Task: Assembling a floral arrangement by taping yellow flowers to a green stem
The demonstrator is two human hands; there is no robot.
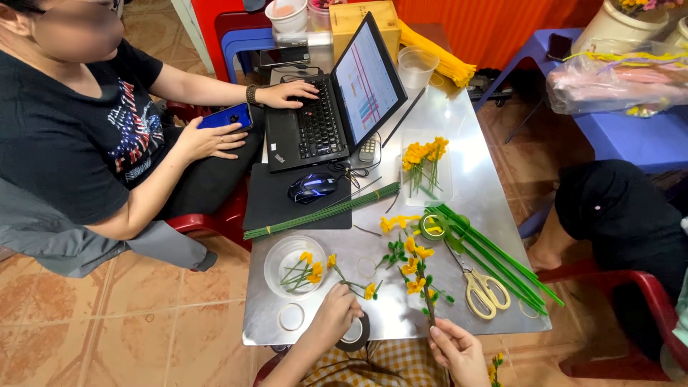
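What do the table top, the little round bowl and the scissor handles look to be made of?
The table top looks like bare sheet metal: grey, smooth, with soft reflections. The round bowl seems thin clear plastic, since the flower sprigs and table show through its wall. The scissors have pale yellow handles with a glossy, moulded look, probably plastic; the blades look metallic, though they are small in this view.

Yellow flowers [416, 266] on green stems are seen. The scissors [485, 290] are pale yellow. The surface [473, 179] is shiny grey. The laptop [337, 107] and mouse [312, 188] are black. The chairs [631, 315] are red.
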